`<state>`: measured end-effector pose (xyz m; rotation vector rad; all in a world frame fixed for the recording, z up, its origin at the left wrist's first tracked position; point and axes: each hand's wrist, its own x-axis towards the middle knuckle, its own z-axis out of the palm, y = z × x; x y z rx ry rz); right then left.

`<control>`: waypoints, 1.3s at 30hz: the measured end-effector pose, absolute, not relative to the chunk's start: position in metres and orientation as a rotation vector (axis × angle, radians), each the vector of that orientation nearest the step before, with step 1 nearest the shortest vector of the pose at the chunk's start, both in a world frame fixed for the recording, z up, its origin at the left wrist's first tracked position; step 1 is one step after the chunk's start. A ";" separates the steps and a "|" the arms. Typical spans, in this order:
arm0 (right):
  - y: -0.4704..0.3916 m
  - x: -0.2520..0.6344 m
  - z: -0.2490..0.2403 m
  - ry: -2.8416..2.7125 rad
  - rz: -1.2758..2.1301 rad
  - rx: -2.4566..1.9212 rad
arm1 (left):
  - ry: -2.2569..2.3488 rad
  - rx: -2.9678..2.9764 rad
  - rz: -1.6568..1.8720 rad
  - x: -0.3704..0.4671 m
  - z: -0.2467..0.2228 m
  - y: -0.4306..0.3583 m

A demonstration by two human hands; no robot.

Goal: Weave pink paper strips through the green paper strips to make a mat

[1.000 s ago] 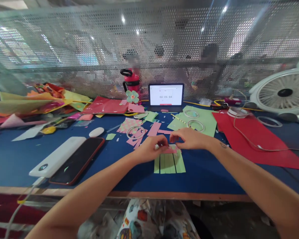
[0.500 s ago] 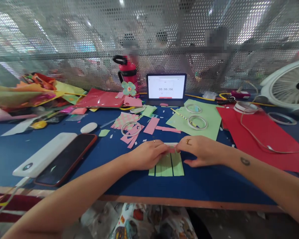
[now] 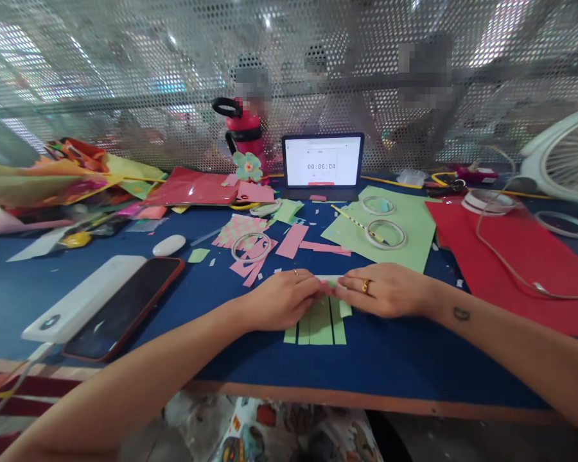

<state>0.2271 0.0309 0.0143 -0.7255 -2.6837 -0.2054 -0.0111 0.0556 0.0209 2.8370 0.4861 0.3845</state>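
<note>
A piece of light green paper (image 3: 320,326), cut into vertical strips, lies on the blue table under both hands. Across its top runs a pink strip (image 3: 328,288), mostly covered by fingertips. From the left, my left hand (image 3: 284,296) presses on the strip and the green paper with its fingers together. My right hand (image 3: 385,290), wearing a ring, pinches at the strip's right part, its fingertips almost meeting the left ones. One green strip at the right edge is bent up beneath my right fingers.
Pink scraps (image 3: 293,240), tape rolls (image 3: 385,234) and a green sheet (image 3: 414,218) lie beyond the hands. A red sheet (image 3: 505,256) is right; a phone (image 3: 125,308) and power bank (image 3: 87,298) are left. Behind stand a tablet (image 3: 322,162) and bottle (image 3: 246,131).
My right hand's fingers have come down and closed more over the strip. The rightmost green strip, flat before, is now bent up. The camera view has shifted slightly.
</note>
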 end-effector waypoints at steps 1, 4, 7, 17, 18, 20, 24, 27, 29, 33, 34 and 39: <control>0.033 0.227 0.011 -2.675 -0.187 -0.730 | 0.490 2.819 0.391 -0.011 0.021 0.056; 0.036 0.227 0.003 -2.578 -0.067 -0.807 | 0.581 2.727 0.443 -0.010 0.020 0.056; 0.037 0.225 0.000 -2.436 0.126 -0.908 | 0.721 2.562 0.506 -0.008 0.017 0.056; 0.040 0.224 -0.002 -2.195 0.447 -1.187 | 0.912 2.188 0.676 0.013 0.015 0.048; 0.040 0.224 -0.002 -2.190 0.453 -1.188 | 0.950 2.171 0.683 0.016 0.016 0.048; 0.039 0.223 -0.003 -2.187 0.455 -1.186 | 0.998 2.174 0.645 0.021 0.018 0.047; 0.038 0.224 -0.003 -2.194 0.426 -1.173 | 0.990 2.382 0.519 0.027 0.020 0.046; 0.039 0.224 -0.004 -2.220 0.421 -1.133 | 0.984 2.493 0.481 0.024 0.020 0.046; 0.039 0.225 -0.005 -2.234 0.414 -1.115 | 0.993 2.474 0.488 0.021 0.020 0.046; 0.040 0.225 -0.005 -2.239 0.419 -1.106 | 1.068 2.379 0.519 0.018 0.022 0.047; 0.040 0.225 -0.004 -2.236 0.433 -1.104 | 1.078 2.381 0.535 0.019 0.023 0.047; 0.038 0.224 -0.002 -2.216 0.504 -1.118 | 1.157 2.432 0.648 0.033 0.020 0.045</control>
